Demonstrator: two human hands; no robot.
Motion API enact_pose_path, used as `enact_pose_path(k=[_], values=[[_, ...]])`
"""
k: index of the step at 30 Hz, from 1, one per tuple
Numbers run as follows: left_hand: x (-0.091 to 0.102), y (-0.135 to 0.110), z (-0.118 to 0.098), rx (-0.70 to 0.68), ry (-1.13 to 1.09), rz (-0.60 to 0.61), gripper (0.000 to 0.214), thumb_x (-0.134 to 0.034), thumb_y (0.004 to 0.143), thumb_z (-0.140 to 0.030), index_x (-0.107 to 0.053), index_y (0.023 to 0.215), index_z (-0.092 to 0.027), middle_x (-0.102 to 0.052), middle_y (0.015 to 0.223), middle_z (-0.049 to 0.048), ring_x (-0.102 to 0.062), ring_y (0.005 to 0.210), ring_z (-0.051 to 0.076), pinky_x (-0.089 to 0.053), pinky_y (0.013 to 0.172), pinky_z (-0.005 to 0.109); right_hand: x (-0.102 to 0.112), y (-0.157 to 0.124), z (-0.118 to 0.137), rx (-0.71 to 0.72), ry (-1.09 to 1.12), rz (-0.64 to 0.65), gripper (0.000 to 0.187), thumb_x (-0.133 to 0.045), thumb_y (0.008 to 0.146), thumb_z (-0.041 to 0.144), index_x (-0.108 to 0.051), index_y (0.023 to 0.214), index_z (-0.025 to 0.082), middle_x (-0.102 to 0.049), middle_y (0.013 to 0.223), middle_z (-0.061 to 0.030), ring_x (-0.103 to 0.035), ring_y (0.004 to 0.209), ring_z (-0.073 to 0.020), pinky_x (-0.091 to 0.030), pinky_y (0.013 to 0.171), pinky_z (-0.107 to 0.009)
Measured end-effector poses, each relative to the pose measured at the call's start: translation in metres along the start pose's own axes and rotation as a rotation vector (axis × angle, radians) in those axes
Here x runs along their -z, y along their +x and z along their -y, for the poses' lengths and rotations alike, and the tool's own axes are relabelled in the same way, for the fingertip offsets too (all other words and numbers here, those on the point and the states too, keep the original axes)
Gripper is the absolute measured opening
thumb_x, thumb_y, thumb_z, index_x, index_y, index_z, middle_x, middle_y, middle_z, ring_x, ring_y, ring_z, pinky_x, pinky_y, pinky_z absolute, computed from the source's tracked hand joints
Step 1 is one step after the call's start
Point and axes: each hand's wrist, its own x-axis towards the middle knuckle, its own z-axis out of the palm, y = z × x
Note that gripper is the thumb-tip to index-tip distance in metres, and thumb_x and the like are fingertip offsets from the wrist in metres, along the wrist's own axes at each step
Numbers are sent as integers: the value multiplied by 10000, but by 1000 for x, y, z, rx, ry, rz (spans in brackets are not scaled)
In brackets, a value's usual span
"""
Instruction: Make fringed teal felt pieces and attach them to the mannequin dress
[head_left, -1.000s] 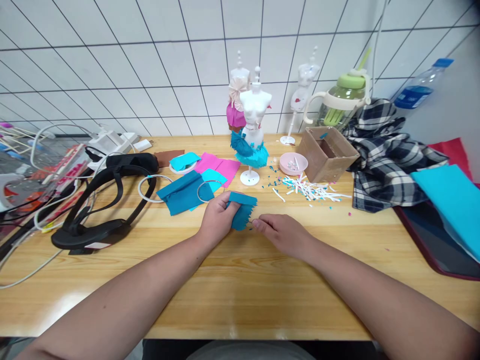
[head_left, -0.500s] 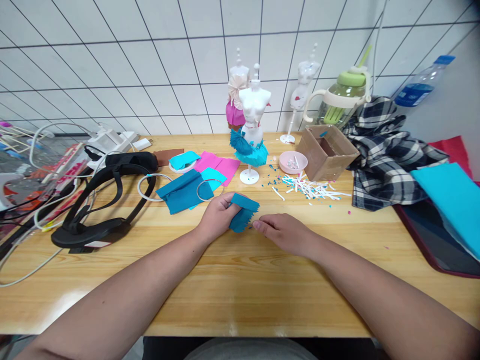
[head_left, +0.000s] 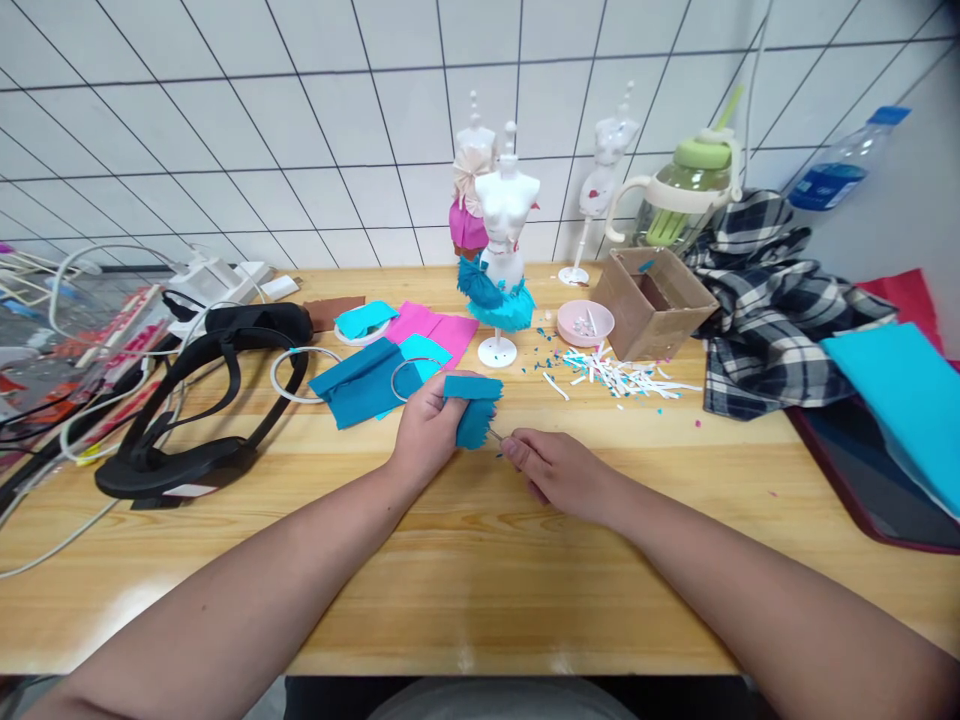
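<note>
Over the middle of the table my left hand (head_left: 430, 432) pinches a folded piece of teal crepe paper (head_left: 474, 412), whose right edge is jagged. Close to that edge, my right hand (head_left: 559, 470) is closed on a thin pointed metal tool (head_left: 496, 435); its tip reaches the paper's edge, and the fingers hide the rest, so its kind is unclear. A few teal scraps lie below the paper. Behind my hands stands a small white dress form (head_left: 507, 205) wearing a ruffled blue paper skirt (head_left: 501, 302).
Left are teal paper sheets (head_left: 367, 385), pink paper (head_left: 427, 325), white rings and a black headset (head_left: 217, 462) with cables. Right are white paper strips (head_left: 619, 375), a pink bowl (head_left: 585, 325), a cardboard box (head_left: 656, 305), a jug (head_left: 679, 195) and checked cloth (head_left: 780, 300). Two more forms stand behind.
My left hand has shifted a little left and up with the teal paper, which is tilted differently. My right hand has turned slightly, and the thin tool's tip now shows.
</note>
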Motion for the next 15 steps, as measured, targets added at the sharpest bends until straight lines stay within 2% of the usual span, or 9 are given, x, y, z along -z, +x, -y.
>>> enact_pose_path(k=[6, 15], values=[[-1, -2, 0, 8, -43, 9, 326, -643, 792, -446, -649, 970, -172, -705, 836, 34, -676, 631, 154, -552, 544, 244, 0, 0, -1, -7, 72, 46, 448, -264, 975, 540, -430, 725, 208, -501, 518, 51, -485, 511, -106, -305, 536, -232], [-3, -3, -1, 22, -36, 8, 313, -635, 793, -432, -648, 956, -166, -712, 843, 39, -672, 622, 146, -552, 526, 232, 0, 1, 0, -11, 50, 36, 450, -287, 969, 545, -450, 721, 206, -520, 536, 45, -490, 523, -108, -296, 530, -235]])
